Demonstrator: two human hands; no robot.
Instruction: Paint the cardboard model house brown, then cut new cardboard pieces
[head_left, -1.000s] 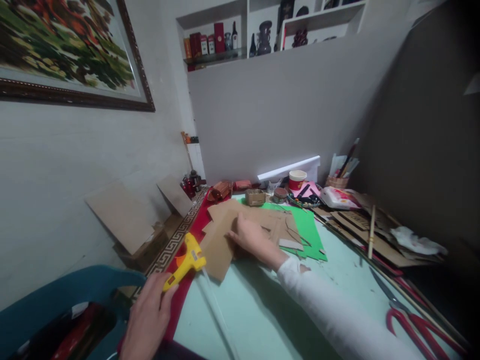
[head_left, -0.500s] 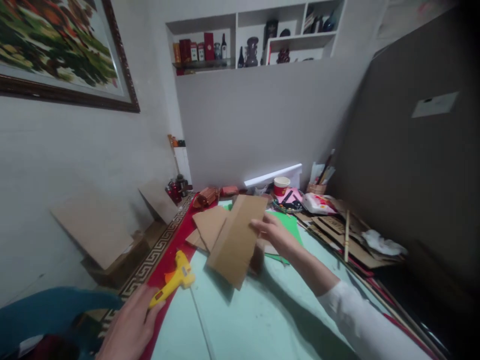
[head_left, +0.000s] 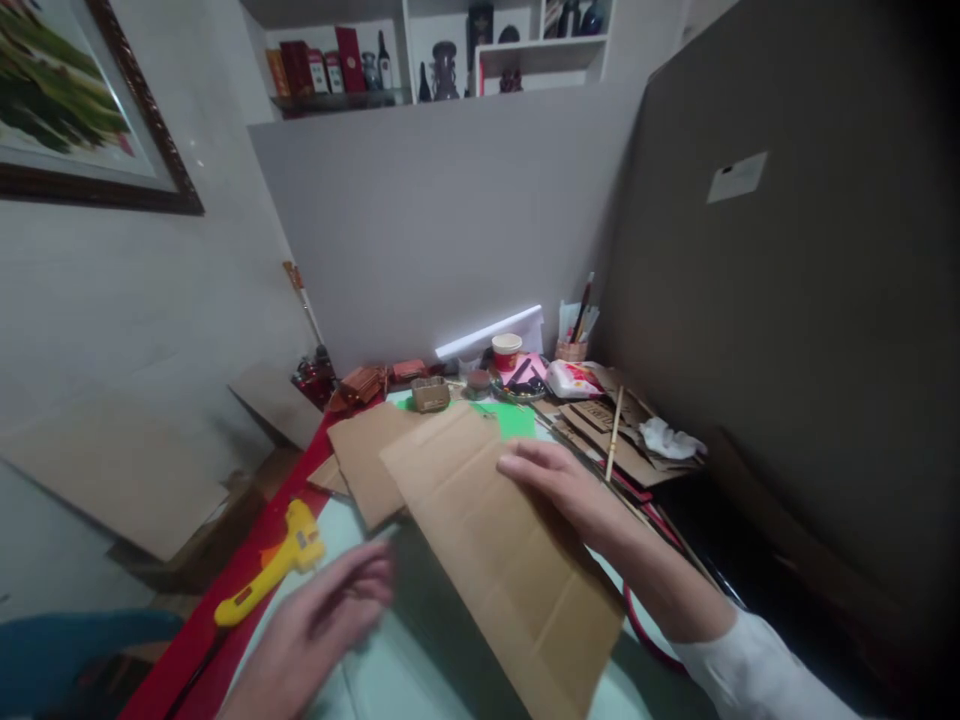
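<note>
My right hand (head_left: 564,488) grips the right edge of a large creased cardboard sheet (head_left: 495,545), which is lifted at a slant over the pale green table (head_left: 420,660). My left hand (head_left: 322,625) is blurred by motion, fingers stretched toward the sheet's lower left, holding nothing. A yellow glue gun (head_left: 274,568) lies on the red cloth (head_left: 187,640) just left of that hand. A second cardboard piece (head_left: 364,455) lies flat behind the sheet.
A green sheet (head_left: 514,418), a small cardboard box (head_left: 430,394), a red-and-white cup (head_left: 506,351), a brush pot (head_left: 571,348) and cardboard scraps with a wooden stick (head_left: 615,432) crowd the far and right table. A large grey board (head_left: 787,300) stands at right. Cardboard leans against the left wall.
My left hand let go of the glue gun, which now lies on the red cloth, and moved right. My right hand lifted the cardboard sheet and brought it nearer. The view swung right.
</note>
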